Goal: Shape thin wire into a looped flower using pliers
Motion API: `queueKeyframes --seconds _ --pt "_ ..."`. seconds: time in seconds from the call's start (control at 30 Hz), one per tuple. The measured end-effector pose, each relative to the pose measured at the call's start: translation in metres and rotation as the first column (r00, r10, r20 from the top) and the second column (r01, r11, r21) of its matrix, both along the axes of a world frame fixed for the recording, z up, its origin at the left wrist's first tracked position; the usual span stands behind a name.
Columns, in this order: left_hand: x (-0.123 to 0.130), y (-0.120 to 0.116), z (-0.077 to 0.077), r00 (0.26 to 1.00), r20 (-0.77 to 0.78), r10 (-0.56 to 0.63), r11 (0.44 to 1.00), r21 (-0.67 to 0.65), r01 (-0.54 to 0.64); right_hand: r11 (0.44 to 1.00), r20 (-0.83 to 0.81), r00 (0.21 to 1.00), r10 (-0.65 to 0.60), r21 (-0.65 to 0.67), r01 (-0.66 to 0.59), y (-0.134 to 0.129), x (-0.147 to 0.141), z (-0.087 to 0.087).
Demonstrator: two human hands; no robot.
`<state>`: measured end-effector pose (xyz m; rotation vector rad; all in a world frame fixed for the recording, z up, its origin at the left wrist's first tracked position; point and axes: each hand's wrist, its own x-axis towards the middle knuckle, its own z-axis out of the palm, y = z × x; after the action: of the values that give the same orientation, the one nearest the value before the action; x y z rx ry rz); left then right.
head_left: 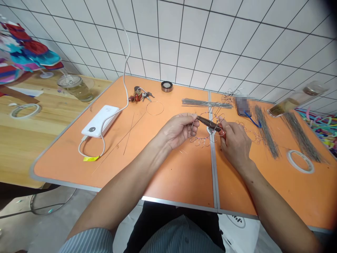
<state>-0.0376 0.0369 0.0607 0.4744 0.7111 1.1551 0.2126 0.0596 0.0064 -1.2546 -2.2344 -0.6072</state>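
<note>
Over the middle of the orange table, my right hand (235, 142) is closed round the handles of dark-jawed pliers (207, 123). The jaws point left and reach the fingertips of my left hand (181, 130). Between thumb and fingers, my left hand pinches a ring of thin looped wire (202, 141), its small loops hanging below the pliers. The exact spot where the jaws meet the wire is too fine to make out. A bundle of straight wires (206, 103) lies just beyond the hands.
A white power bank (100, 121) with a cable lies left. Keys (147, 95), a wire hoop (155, 108) and a tape roll (166, 86) sit at the back. Rightward are wire bundles (266, 131), a white tape ring (300, 161) and a glass bottle (286, 105). A tiled wall (184, 45) rises behind.
</note>
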Motion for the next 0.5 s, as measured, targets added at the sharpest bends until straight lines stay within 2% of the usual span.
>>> queueKeyframes --seconds 0.13,0.5 --pt "0.0000 -0.0001 -0.0013 1.000 0.007 -0.014 1.000 0.010 0.014 0.998 -0.035 0.999 -0.019 -0.052 0.018 -0.0005 -0.0021 0.0006" --pt "0.0000 -0.0005 -0.0012 0.999 -0.015 -0.031 0.999 0.044 0.032 0.989 -0.106 0.994 0.027 -0.142 -0.042 0.0028 0.0000 -0.0039"
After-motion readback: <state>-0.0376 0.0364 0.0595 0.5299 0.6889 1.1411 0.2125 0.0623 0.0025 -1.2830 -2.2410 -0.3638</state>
